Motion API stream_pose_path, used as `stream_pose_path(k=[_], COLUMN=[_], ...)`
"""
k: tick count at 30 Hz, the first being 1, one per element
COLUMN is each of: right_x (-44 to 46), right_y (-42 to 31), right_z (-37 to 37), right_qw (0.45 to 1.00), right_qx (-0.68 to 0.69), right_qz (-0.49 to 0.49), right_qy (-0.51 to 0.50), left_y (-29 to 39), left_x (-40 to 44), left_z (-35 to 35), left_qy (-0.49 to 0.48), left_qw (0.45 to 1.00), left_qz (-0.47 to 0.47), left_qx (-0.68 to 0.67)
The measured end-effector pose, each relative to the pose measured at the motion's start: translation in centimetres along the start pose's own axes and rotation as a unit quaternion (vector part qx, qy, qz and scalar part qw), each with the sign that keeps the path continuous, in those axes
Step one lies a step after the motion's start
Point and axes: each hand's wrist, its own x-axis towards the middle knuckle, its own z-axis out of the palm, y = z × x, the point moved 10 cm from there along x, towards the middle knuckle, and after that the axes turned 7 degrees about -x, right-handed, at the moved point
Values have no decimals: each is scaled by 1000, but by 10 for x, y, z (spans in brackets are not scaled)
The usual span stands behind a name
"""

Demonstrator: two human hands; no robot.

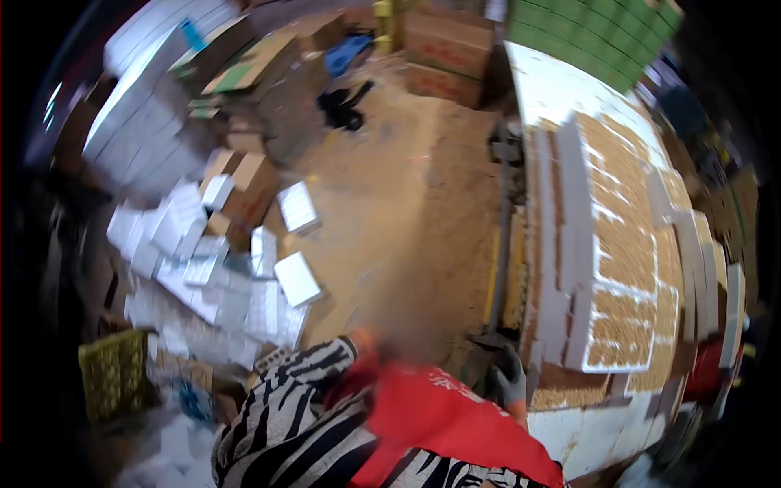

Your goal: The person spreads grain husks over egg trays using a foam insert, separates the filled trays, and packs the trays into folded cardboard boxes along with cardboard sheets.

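Observation:
My left hand reaches forward from a zebra-striped sleeve; only an orange cuff shows, and a smear hides the fingers and anything in them. On the right, my right hand wears a grey and dark glove with an orange cuff. Its fingers look apart and nothing shows between them. It is beside the near left edge of a long white table, just below the dark end of a metal rail. A red apron with white lettering covers my front.
White trays of brown granular material cover the table, with green stacked boxes behind. White foam boxes litter the floor at left, near an open carton. Brown cartons stand at the back. A yellow crate is at lower left.

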Motion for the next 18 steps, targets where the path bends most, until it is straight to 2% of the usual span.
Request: stream_pose_path(k=[1, 2, 3, 4, 6, 8, 9, 10, 11, 12, 13, 14, 16, 17, 18], right_x=[21, 41, 60, 80, 112, 149, 157, 172, 186, 198, 210, 243, 286, 307, 327], right_y=[-19, -16, -18, -24, -38, -34, -38, -37, -32, -32, -42, -38, 27, 40, 52], right_z=[35, 58, 78, 99, 131, 153, 163, 177, 186, 197, 206, 213, 176, 168, 160], right_qw=[996, 992, 988, 983, 968, 958, 944, 941, 929, 910, 915, 916, 917, 927, 933], right_qx=[-25, 9, -21, -48, -96, -126, -131, -49, 34, 119, 43, 61, 90, 48, 5], right_qz=[57, 90, 83, 72, 89, 79, 169, 186, 204, 222, 160, 172, 204, 157, 110], right_qy=[-62, -93, -130, -163, -215, -247, -250, -280, -306, -329, -367, -357, -330, -338, -341], left_y=[-1, -19, -38, -70, -108, -110, -119, -129, -137, -136, -135, -123, -112, -118, -122], left_x=[-7, -20, -35, -52, -102, -141, -156, -172, -177, -174, -172, -153, -104, -94, -77], left_z=[-57, -102, -145, -170, -211, -245, -243, -233, -227, -210, -193, -166, -161, -167, -175], left_qy=[67, 140, 220, 237, 291, 376, 390, 401, 429, 423, 419, 375, 261, 305, 315], left_qw=[997, 979, 944, 903, 769, 741, 705, 668, 730, 697, 661, 504, 536, 555, 564], left_qz=[-7, -49, -76, -167, -347, -325, -343, -361, -270, -280, -290, -386, -306, -370, -388], left_qx=[-44, -137, -233, -316, -452, -451, -483, -512, -458, -506, -551, -676, -742, -680, -657])
